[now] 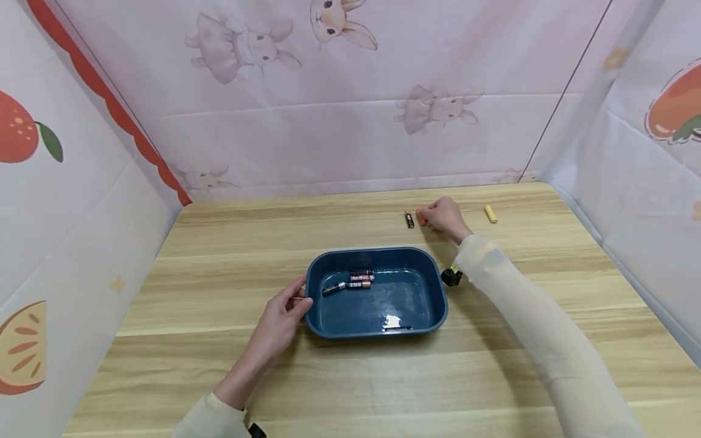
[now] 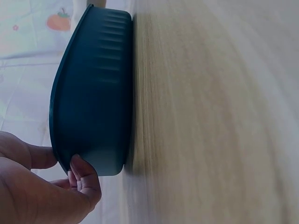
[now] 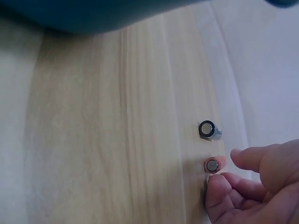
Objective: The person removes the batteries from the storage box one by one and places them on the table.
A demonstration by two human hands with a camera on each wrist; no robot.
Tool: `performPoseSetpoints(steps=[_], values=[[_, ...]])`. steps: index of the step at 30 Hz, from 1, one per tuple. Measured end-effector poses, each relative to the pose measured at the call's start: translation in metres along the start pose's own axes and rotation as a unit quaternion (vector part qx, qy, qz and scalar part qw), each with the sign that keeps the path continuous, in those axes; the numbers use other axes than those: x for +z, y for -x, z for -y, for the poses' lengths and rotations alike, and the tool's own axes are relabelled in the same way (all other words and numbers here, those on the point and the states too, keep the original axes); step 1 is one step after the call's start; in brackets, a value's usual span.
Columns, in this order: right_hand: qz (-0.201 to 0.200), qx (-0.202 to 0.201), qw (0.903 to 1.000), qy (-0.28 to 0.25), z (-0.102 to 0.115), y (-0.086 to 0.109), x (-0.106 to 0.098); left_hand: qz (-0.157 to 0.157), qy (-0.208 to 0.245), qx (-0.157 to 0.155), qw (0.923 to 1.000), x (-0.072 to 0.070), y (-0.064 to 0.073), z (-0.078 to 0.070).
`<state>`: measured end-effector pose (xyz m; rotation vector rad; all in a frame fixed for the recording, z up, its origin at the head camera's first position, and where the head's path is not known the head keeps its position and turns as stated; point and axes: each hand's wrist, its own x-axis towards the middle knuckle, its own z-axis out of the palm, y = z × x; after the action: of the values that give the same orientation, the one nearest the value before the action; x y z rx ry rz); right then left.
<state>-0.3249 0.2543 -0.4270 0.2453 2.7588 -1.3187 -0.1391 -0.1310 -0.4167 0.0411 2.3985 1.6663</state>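
Orange batt (image 1: 421,216) is at the far side of the table (image 1: 219,274), btwn thumb & fingers of the right grip (image 1: 445,216); whether it's clamped can't be told. Black batt (image 1: 409,219) is just left, yellow batt (image 1: 490,214) farther right. Tub (image 1: 394,295) is clamped at its left rim by the left grip (image 1: 279,316), prob. to prevent sliding; loose batts (image 1: 359,285) inside are prob. kept from rolling off by its walls. Table's wood-grained; far sheet (image 1: 328,134) is pink w/ rabbits, side sheets (image 1: 104,213) w/ fruit.
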Motion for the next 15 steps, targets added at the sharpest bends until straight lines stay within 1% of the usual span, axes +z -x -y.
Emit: performPoseSetpoints(steps=[4, 9, 11, 15], values=[[-0.005, 0.004, 0.9994, -0.034, 0.006, 0.013, -0.005, 0.001, 0.001, 0.000, 1.0000, 0.000, 0.000, -0.001], [-0.019, -0.018, 0.9967, -0.077, 0.025, 0.036, -0.021, 0.004, 0.005, 0.000, 1.0000, 0.000, 0.000, -0.001], [-0.016, -0.027, 0.9948, -0.097, 0.035, 0.046, -0.031, 0.002, 0.003, 0.004, 1.0000, 0.000, 0.000, 0.000], [0.009, -0.037, 0.9922, -0.119, 0.053, 0.066, -0.050, 0.001, -0.004, 0.011, 0.9999, -0.001, -0.002, 0.001]])
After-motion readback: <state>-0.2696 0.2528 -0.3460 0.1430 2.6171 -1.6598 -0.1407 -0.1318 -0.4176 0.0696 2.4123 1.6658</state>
